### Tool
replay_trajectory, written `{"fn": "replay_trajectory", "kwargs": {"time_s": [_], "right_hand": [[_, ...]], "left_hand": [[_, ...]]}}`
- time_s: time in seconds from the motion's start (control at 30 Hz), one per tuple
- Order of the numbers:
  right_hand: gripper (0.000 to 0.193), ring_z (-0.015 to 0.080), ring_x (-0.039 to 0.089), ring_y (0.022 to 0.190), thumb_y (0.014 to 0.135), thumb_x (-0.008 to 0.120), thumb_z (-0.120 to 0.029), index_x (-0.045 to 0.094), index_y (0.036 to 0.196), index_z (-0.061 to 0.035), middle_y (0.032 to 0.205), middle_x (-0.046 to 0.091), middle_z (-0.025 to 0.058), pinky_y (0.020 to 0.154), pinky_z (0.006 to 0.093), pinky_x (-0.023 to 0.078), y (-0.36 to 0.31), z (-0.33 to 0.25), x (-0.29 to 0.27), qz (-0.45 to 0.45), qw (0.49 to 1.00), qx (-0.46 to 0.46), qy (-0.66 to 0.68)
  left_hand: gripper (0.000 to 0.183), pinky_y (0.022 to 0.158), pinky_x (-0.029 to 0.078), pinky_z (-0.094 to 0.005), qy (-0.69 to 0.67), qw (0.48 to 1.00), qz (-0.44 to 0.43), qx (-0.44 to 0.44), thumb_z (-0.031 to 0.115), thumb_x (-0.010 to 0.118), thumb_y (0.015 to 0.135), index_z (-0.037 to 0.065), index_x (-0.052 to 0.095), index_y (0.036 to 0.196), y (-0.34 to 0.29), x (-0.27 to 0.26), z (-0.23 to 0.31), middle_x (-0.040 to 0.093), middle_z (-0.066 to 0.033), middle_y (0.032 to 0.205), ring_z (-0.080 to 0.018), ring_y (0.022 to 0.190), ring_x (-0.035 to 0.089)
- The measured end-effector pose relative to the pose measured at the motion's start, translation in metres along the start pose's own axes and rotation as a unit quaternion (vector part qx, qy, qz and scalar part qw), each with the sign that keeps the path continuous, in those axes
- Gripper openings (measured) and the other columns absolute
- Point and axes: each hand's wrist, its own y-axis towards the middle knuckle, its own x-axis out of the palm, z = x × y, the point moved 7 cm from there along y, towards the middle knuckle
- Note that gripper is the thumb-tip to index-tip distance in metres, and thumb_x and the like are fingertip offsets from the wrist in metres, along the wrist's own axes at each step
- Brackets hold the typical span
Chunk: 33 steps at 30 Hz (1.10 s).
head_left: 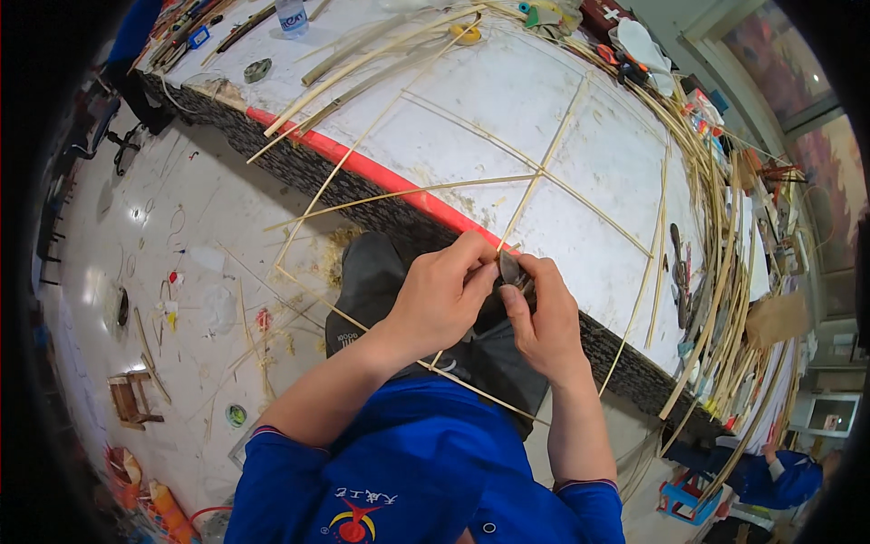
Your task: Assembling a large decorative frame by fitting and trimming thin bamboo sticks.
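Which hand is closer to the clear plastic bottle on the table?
The left hand. The bottle is ahead of it, to its left; the right hand is farther away, on the left hand's other side.

One left hand (442,295), one right hand (546,322), one grey blade-like piece (509,267) between them.
Beyond the left hand: one bottle (292,18), one yellow roll (465,34); leftward, one wooden stool (123,399); below right of the right hand, one blue stool (675,497).

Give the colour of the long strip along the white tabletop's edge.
Red edge strip, best seen in the head view.
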Motion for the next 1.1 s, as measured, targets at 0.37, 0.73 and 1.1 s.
{"fn": "replay_trajectory", "kwargs": {"time_s": [0.37,0.73,1.1], "right_hand": [[0.039,0.0313,0.067,0.075,0.091,0.075,-0.005,0.060,0.127,-0.0023,0.102,0.064,0.0167,0.064,0.0394,0.053,-0.001,0.005,0.005,0.030,0.998,-0.033,-0.042],[0.036,0.0333,0.067,0.078,0.092,0.073,-0.007,0.060,0.125,-0.0009,0.104,0.065,0.0180,0.067,0.0399,0.054,-0.001,0.003,0.005,0.029,0.998,-0.042,-0.044],[0.035,0.0352,0.067,0.079,0.094,0.072,-0.009,0.060,0.125,-0.0001,0.104,0.066,0.0192,0.067,0.0400,0.054,-0.003,0.006,0.007,0.026,0.998,-0.057,-0.026]], "left_hand": [[0.023,0.076,0.056,-0.0264,-0.063,0.991,-0.058,-0.098,0.005,0.063,0.104,-0.005,0.062,0.125,-0.004,0.005,-0.011,0.074,-0.0097,0.100,-0.0091,0.088,0.068],[0.018,0.070,0.055,-0.0308,-0.098,0.993,-0.035,-0.051,0.007,0.061,0.103,-0.003,0.062,0.119,-0.003,0.005,-0.006,0.073,-0.0133,0.091,-0.0159,0.079,0.072],[0.014,0.065,0.051,-0.0350,-0.061,0.997,-0.037,-0.025,0.007,0.063,0.101,-0.001,0.060,0.112,-0.002,0.004,0.004,0.069,-0.0149,0.084,-0.0233,0.070,0.068]]}}
